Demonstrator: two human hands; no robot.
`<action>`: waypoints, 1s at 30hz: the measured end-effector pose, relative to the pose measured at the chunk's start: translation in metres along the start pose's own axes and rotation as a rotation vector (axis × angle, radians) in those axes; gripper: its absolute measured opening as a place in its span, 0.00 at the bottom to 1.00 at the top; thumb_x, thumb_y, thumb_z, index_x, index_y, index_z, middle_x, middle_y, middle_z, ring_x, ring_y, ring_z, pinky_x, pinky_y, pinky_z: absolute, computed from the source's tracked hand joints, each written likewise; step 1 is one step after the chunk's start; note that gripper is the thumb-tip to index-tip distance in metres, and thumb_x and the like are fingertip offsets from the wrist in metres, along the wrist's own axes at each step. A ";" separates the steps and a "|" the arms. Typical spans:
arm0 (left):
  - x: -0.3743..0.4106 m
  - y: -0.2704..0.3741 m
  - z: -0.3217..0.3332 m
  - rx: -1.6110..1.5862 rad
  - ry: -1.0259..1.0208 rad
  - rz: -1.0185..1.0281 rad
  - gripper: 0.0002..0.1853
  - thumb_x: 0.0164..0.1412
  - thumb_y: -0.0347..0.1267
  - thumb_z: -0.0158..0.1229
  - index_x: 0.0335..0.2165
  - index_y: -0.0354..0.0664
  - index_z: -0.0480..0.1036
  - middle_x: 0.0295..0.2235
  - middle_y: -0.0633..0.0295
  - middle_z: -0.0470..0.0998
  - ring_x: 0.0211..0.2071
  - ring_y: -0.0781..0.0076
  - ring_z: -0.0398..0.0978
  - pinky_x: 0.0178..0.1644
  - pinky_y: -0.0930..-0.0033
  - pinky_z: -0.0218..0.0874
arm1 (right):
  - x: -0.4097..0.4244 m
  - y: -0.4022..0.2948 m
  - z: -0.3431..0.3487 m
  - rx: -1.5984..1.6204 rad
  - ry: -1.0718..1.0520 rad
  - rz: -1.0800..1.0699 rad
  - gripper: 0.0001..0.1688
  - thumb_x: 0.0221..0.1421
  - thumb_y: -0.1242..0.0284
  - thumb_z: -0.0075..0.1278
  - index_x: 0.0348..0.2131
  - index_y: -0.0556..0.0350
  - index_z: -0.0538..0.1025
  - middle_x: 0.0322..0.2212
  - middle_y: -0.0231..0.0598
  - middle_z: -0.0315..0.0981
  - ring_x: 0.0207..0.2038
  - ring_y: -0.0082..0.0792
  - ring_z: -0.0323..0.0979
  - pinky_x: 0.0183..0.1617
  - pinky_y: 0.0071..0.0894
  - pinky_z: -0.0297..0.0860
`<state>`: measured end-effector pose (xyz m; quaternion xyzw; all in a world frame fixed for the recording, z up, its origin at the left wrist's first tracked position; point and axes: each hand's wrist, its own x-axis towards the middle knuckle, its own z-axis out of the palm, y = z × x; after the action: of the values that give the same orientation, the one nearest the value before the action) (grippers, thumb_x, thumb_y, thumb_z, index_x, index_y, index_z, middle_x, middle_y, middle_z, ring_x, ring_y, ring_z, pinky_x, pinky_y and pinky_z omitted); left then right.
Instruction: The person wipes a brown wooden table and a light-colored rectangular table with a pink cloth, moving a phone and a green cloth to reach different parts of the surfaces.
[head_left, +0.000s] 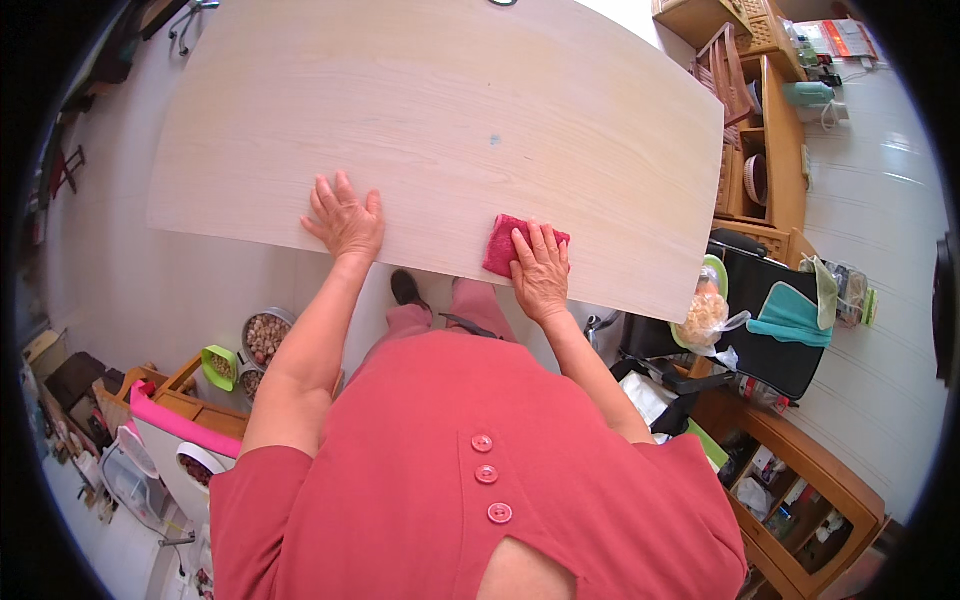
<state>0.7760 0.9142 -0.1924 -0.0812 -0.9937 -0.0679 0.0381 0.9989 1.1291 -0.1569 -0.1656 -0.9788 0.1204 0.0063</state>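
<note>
A pale wood-grain tabletop stretches out before me. Near its front edge, left of the middle, my left hand lies palm down with its fingers apart and nothing under them that I can see. Further right, my right hand presses flat on a folded red cloth, which lies on the tabletop by the same edge. The fingers rest over the cloth's right part. A small bluish mark shows on the wood beyond the cloth.
At the right stand a black chair with a teal cloth, a bag of food and a wooden cabinet. Metal bowls sit on the lower left, near a green container. A dark round-edged object touches the far table edge.
</note>
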 end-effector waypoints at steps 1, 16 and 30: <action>0.002 -0.003 -0.003 -0.020 -0.019 0.017 0.32 0.57 0.51 0.51 0.56 0.54 0.57 0.58 0.57 0.53 0.60 0.57 0.50 0.59 0.31 0.37 | 0.002 0.001 -0.001 -0.003 -0.012 0.001 0.32 0.53 0.65 0.50 0.58 0.38 0.63 0.62 0.37 0.49 0.65 0.45 0.45 0.65 0.55 0.45; 0.072 -0.064 -0.007 0.045 0.076 0.152 0.31 0.54 0.46 0.54 0.55 0.53 0.59 0.56 0.57 0.56 0.59 0.57 0.53 0.60 0.41 0.43 | 0.260 0.082 -0.003 -0.123 0.087 0.120 0.29 0.59 0.58 0.41 0.59 0.38 0.62 0.62 0.35 0.51 0.64 0.42 0.47 0.67 0.53 0.42; 0.072 -0.060 -0.014 0.016 0.039 0.143 0.33 0.53 0.45 0.53 0.56 0.50 0.58 0.57 0.55 0.55 0.59 0.56 0.51 0.62 0.46 0.37 | 0.404 0.123 -0.002 -0.155 0.075 0.221 0.32 0.61 0.54 0.34 0.62 0.34 0.56 0.65 0.33 0.44 0.67 0.41 0.41 0.68 0.52 0.39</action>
<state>0.6961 0.8649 -0.1799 -0.1503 -0.9849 -0.0586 0.0627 0.6570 1.3743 -0.1951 -0.2769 -0.9600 0.0379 0.0169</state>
